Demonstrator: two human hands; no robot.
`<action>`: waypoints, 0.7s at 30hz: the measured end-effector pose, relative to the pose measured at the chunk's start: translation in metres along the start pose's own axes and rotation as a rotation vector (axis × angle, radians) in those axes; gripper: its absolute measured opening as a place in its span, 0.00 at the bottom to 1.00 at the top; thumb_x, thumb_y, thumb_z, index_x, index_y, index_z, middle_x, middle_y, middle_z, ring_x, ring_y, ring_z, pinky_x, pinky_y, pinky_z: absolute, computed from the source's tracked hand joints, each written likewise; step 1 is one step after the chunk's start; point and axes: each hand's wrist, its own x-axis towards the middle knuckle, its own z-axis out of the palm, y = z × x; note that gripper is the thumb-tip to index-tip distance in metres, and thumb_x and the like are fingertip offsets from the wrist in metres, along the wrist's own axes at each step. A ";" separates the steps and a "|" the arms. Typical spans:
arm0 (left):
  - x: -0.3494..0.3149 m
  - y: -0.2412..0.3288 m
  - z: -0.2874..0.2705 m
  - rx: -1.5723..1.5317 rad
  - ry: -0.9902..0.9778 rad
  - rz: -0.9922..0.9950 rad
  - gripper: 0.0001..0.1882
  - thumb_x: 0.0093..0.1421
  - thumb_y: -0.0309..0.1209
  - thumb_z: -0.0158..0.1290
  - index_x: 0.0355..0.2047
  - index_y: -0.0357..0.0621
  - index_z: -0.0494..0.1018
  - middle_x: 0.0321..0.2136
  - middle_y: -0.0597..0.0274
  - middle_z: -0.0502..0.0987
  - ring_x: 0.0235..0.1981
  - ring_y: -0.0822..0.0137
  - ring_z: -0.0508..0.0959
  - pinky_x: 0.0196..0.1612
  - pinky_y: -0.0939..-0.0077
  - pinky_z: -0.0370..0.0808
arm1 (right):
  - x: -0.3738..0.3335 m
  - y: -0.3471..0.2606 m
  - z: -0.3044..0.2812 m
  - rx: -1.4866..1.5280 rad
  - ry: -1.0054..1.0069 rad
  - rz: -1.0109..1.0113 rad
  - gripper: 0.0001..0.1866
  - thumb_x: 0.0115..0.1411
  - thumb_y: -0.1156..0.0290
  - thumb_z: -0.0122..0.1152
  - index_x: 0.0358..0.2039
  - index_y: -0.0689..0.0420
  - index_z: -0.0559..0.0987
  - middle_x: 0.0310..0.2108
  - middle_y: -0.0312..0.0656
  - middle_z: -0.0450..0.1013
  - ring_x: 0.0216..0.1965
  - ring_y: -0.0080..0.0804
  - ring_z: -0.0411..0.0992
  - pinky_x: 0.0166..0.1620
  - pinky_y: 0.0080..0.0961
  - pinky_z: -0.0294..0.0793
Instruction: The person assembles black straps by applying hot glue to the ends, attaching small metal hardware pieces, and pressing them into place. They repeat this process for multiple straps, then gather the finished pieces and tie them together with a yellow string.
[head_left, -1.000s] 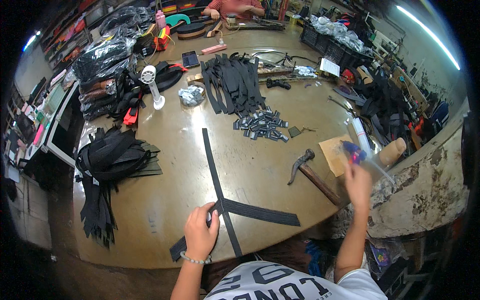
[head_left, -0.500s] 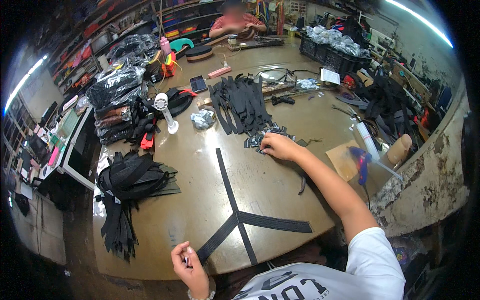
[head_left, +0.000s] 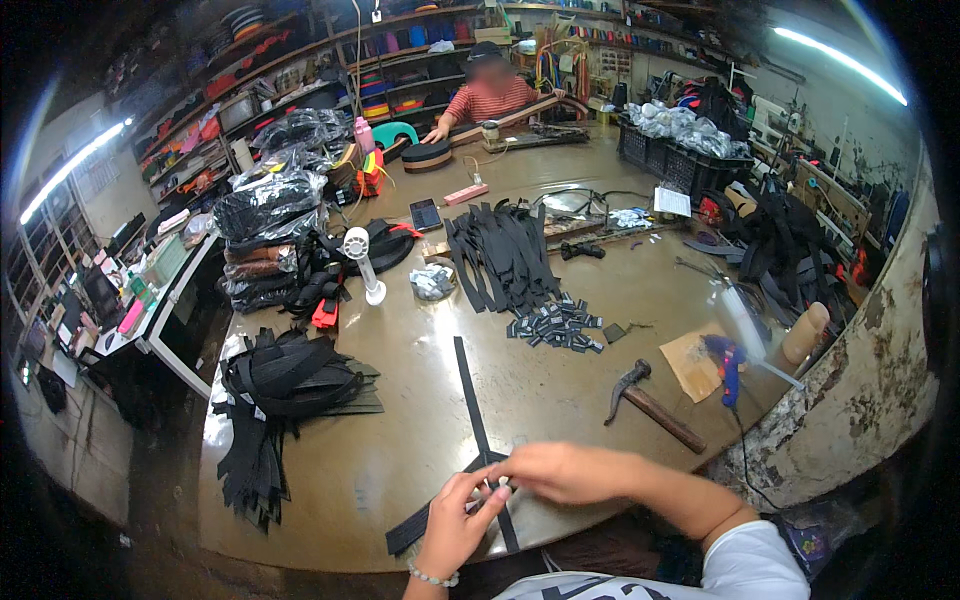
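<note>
My left hand [head_left: 458, 518], a beaded bracelet at its wrist, is closed in a pinch above the place where black webbing straps [head_left: 466, 392] meet near the table's front edge. My right hand [head_left: 565, 472] is closed too, its fingertips against the left ones. A tiny whitish bit [head_left: 503, 482] shows between the fingertips; its kind, and what else they hold, is hidden. One narrow strap runs away from me, and a wider strap [head_left: 405, 532] slants to the near left. Beyond the hands lies a heap of small black pieces with pale edges [head_left: 556, 327].
A hammer [head_left: 662, 416] lies right of the hands, near a blue glue gun [head_left: 728, 368] on brown card. Black straps [head_left: 500, 252] lie beyond the small pieces, more [head_left: 285, 375] at left. A white fan [head_left: 363, 262] stands upright. Across the table a person [head_left: 488, 100] handles a long strip.
My right hand has come back from the small-piece heap to meet my left, which moved right and up over the straps. The view has shifted, showing the hammer. The person opposite has reached out an arm.
</note>
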 end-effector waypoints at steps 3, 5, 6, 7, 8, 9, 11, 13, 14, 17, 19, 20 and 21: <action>-0.006 -0.005 -0.002 -0.059 -0.160 -0.049 0.16 0.56 0.36 0.64 0.40 0.40 0.79 0.30 0.56 0.79 0.28 0.67 0.78 0.32 0.75 0.76 | -0.006 -0.012 0.022 0.275 -0.002 0.211 0.12 0.63 0.76 0.53 0.47 0.63 0.71 0.41 0.54 0.73 0.44 0.53 0.73 0.48 0.41 0.72; -0.011 -0.008 -0.009 -0.091 -0.232 -0.142 0.15 0.53 0.38 0.66 0.35 0.40 0.82 0.25 0.56 0.80 0.25 0.70 0.78 0.31 0.77 0.74 | -0.008 -0.014 0.029 0.389 -0.031 0.230 0.10 0.65 0.74 0.52 0.45 0.62 0.71 0.41 0.55 0.74 0.45 0.53 0.74 0.46 0.41 0.73; -0.015 -0.009 -0.013 -0.081 -0.273 -0.189 0.14 0.53 0.38 0.66 0.34 0.40 0.82 0.24 0.56 0.80 0.24 0.71 0.77 0.30 0.77 0.74 | -0.008 -0.014 0.033 0.412 -0.075 0.251 0.11 0.66 0.73 0.51 0.48 0.62 0.71 0.42 0.55 0.74 0.45 0.53 0.74 0.45 0.39 0.74; -0.018 -0.010 -0.017 -0.064 -0.321 -0.234 0.14 0.53 0.38 0.66 0.33 0.40 0.82 0.23 0.56 0.80 0.23 0.72 0.77 0.29 0.78 0.73 | -0.009 -0.014 0.036 0.413 -0.046 0.187 0.12 0.66 0.73 0.50 0.49 0.62 0.70 0.42 0.55 0.74 0.46 0.52 0.74 0.46 0.39 0.74; -0.021 -0.011 -0.021 -0.100 -0.339 -0.279 0.14 0.53 0.37 0.66 0.34 0.40 0.83 0.22 0.57 0.80 0.23 0.77 0.76 0.28 0.81 0.71 | -0.009 -0.013 0.039 0.423 -0.041 0.154 0.13 0.66 0.73 0.50 0.50 0.62 0.70 0.42 0.54 0.74 0.46 0.52 0.74 0.46 0.39 0.74; -0.024 -0.012 -0.024 -0.135 -0.367 -0.347 0.14 0.54 0.37 0.66 0.34 0.40 0.83 0.22 0.59 0.80 0.23 0.78 0.75 0.29 0.81 0.71 | -0.011 -0.013 0.043 0.432 -0.092 0.162 0.14 0.66 0.73 0.50 0.51 0.62 0.70 0.43 0.54 0.74 0.46 0.52 0.74 0.46 0.39 0.74; -0.028 -0.014 -0.027 -0.155 -0.424 -0.513 0.14 0.54 0.38 0.66 0.35 0.40 0.83 0.22 0.61 0.80 0.23 0.80 0.73 0.29 0.82 0.70 | -0.014 -0.010 0.049 0.465 -0.104 0.177 0.16 0.66 0.72 0.50 0.53 0.62 0.70 0.43 0.53 0.74 0.45 0.52 0.75 0.47 0.39 0.74; -0.031 -0.014 -0.028 -0.259 -0.413 -0.535 0.13 0.56 0.36 0.65 0.35 0.39 0.83 0.22 0.67 0.80 0.24 0.81 0.71 0.29 0.83 0.70 | -0.016 -0.008 0.053 0.470 -0.096 0.171 0.17 0.66 0.72 0.51 0.54 0.62 0.70 0.43 0.53 0.74 0.45 0.53 0.74 0.47 0.39 0.74; -0.031 -0.014 -0.029 -0.220 -0.412 -0.521 0.12 0.56 0.35 0.65 0.34 0.38 0.83 0.23 0.67 0.80 0.25 0.81 0.71 0.29 0.83 0.70 | -0.016 -0.007 0.055 0.421 -0.055 0.145 0.19 0.65 0.70 0.54 0.54 0.62 0.70 0.40 0.51 0.76 0.40 0.47 0.77 0.43 0.35 0.76; -0.026 -0.011 -0.039 -0.230 -0.446 -0.542 0.11 0.57 0.33 0.64 0.34 0.38 0.83 0.25 0.69 0.80 0.27 0.81 0.73 0.32 0.84 0.71 | -0.016 -0.001 0.057 0.559 -0.071 0.304 0.20 0.63 0.68 0.57 0.54 0.61 0.70 0.35 0.49 0.76 0.34 0.38 0.78 0.39 0.31 0.76; -0.018 -0.009 -0.055 -0.166 -0.453 -0.578 0.10 0.58 0.34 0.63 0.34 0.40 0.83 0.26 0.69 0.81 0.28 0.81 0.73 0.34 0.84 0.71 | -0.014 0.007 0.059 0.408 0.131 0.378 0.16 0.62 0.68 0.59 0.48 0.62 0.75 0.32 0.48 0.76 0.32 0.37 0.77 0.39 0.31 0.76; -0.015 -0.008 -0.062 -0.190 -0.410 -0.575 0.10 0.58 0.34 0.63 0.34 0.40 0.82 0.27 0.69 0.81 0.29 0.81 0.73 0.34 0.84 0.71 | -0.012 0.014 0.061 0.237 0.300 0.456 0.15 0.62 0.68 0.58 0.46 0.63 0.76 0.33 0.49 0.75 0.34 0.40 0.76 0.40 0.33 0.75; -0.012 -0.006 -0.070 -0.118 -0.365 -0.620 0.10 0.59 0.34 0.63 0.35 0.40 0.82 0.28 0.68 0.81 0.29 0.81 0.74 0.34 0.83 0.71 | -0.010 0.022 0.063 0.069 0.462 0.477 0.13 0.62 0.69 0.58 0.44 0.63 0.77 0.34 0.50 0.74 0.35 0.44 0.75 0.42 0.35 0.75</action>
